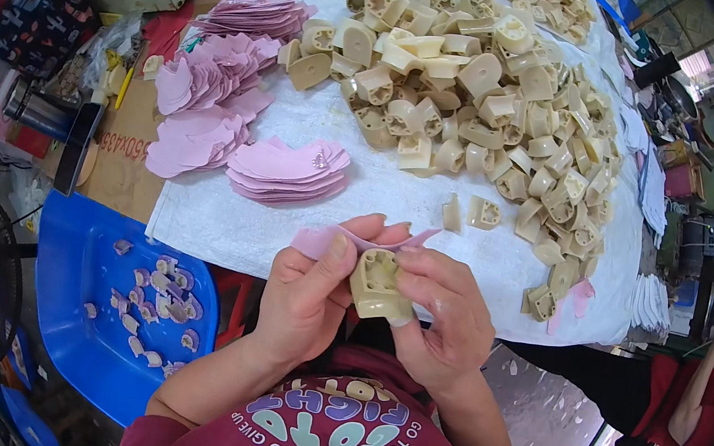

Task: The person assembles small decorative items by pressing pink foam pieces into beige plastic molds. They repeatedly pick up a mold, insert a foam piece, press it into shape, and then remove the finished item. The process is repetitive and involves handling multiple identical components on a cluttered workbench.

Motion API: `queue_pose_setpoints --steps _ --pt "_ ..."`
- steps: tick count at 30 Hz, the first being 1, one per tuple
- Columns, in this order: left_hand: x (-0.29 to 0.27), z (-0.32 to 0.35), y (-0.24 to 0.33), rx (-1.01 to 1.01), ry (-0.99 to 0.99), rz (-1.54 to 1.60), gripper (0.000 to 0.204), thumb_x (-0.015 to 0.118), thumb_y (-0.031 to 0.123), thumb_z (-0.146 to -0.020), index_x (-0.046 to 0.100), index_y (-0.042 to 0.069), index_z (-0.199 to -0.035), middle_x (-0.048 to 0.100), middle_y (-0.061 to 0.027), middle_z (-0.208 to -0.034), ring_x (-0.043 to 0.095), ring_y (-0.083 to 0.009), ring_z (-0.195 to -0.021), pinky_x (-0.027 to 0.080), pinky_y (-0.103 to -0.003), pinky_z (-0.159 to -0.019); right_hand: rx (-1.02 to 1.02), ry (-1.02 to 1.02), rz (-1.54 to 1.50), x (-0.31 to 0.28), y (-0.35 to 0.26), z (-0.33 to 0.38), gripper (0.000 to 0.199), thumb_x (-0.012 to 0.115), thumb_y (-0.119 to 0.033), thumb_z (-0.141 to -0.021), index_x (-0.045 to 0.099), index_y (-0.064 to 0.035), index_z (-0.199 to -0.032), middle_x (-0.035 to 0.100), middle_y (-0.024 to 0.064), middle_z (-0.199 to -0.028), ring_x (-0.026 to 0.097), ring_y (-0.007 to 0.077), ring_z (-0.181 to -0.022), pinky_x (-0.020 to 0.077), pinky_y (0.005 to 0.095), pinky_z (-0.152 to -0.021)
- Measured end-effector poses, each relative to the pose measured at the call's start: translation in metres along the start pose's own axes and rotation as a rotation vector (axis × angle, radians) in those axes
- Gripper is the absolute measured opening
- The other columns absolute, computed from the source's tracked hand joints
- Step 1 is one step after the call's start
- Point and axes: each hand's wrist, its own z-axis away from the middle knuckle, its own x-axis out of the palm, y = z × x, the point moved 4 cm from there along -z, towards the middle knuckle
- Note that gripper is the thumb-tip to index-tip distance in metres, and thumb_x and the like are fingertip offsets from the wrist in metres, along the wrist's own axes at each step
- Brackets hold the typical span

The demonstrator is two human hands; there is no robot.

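Note:
In front of my chest I hold a beige plastic shoe heel (377, 296), its hollow, ribbed side showing. My right hand (446, 311) grips it from the right with thumb and fingers. A pink cut piece of sheet material (312, 241) lies behind the heel and curves along its far edge. My left hand (309, 293) is closed on this pink piece, thumb on the near side and fingers behind. Two loose heels (485, 213) lie on the white cloth just beyond my hands. A stack of similar pink pieces (287, 173) sits beyond my left hand.
A large heap of beige heels (484, 82) covers the far and right part of the white cloth (301, 234). More pink stacks (214, 73) stand at the left. Below the table's left edge, a blue basin (82, 322) holds several pink-covered heels. A person (685, 402) is at the right.

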Motion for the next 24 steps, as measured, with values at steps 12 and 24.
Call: queue_pose_setpoints --steps 12,24 --pt "-0.002 0.004 0.004 -0.007 -0.054 -0.058 0.038 0.047 0.024 -0.099 0.049 0.0 -0.129 0.057 -0.0244 -0.124 0.056 -0.0322 -0.116 0.046 -0.042 -0.099 0.04 -0.071 -0.064 -0.007 -0.004 -0.007 0.032 0.071 0.008 -0.066 0.061 -0.0018 -0.095 0.066 0.0153 -0.099 0.066 0.0311 -0.089 0.0552 0.0369 -0.076" --pt "-0.033 -0.005 0.013 0.134 0.147 -0.129 0.038 0.05 0.022 -0.098 0.053 -0.008 -0.121 0.062 -0.0247 -0.112 0.062 -0.0304 -0.106 0.055 -0.034 -0.089 0.42 0.094 0.262 -0.081 0.051 0.034 0.022 0.07 0.001 -0.075 0.064 -0.0014 -0.097 0.065 0.0088 -0.088 0.061 0.0167 -0.074 0.0491 0.0272 -0.07"
